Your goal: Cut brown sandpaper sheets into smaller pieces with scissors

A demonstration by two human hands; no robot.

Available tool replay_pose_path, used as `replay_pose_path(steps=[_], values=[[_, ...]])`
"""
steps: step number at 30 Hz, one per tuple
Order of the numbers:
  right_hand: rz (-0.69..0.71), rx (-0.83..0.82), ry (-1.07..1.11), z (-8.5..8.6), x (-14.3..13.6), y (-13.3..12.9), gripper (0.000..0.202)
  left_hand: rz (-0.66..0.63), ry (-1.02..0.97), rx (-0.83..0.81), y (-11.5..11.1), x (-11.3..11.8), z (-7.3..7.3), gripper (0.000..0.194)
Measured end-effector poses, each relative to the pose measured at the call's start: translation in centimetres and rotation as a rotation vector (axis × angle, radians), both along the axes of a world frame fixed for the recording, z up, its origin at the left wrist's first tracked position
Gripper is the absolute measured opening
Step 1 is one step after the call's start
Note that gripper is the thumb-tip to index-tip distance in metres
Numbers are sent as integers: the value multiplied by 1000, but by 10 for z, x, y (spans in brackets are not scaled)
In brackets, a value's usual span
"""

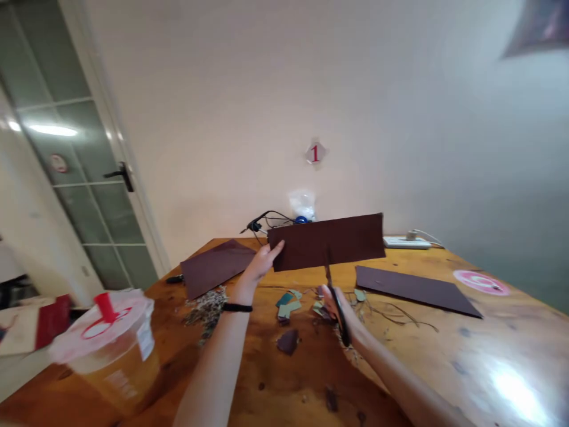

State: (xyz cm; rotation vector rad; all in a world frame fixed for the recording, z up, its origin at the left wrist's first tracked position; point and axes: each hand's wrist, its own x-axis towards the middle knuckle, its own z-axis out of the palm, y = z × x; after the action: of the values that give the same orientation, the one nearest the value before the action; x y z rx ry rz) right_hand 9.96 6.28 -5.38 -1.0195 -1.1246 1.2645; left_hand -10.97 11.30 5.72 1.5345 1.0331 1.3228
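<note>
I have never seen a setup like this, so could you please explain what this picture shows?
There is no machine here: a person works bare-handed. The single picture comes from a camera worn on the head, looking forward and down. The left hand holds a dark brown sheet by its left end. The right hand holds scissors, their blades at the sheet's lower edge. On the wooden table lie two more dark sheets, green scraps and dried plant bits, with a lidded drink cup at the near left.
</note>
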Motion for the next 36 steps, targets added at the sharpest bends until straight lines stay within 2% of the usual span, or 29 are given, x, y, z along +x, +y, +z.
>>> replay_pose_path(steps=[2, 6, 11, 14, 19, 25, 36], values=[[-23, -9, -11, 0, -1, 2, 57, -21, -22, -29, 3, 0, 0, 45], [-28, -3, -21, 3, -2, -1, 57, -86, -123, -44, 7, 0, -1, 59], [-16, 49, -57, 8, -2, -10, 54, -51, -76, 1, 10, -2, -1, 64], [-13, 56, -73, 5, -3, -8, 56, -43, -65, 6, 10, -3, -2, 67], [-21, 37, -58, -6, -5, 3, 59, -43, -52, -1, 7, -3, -2, 62], [-22, 63, -31, -13, -3, 5, 53, 102, 90, 65, 5, -6, -2, 54], [0, 17, 0, -16, -2, 7, 52, 101, 119, 81, 12, -8, -10, 56]])
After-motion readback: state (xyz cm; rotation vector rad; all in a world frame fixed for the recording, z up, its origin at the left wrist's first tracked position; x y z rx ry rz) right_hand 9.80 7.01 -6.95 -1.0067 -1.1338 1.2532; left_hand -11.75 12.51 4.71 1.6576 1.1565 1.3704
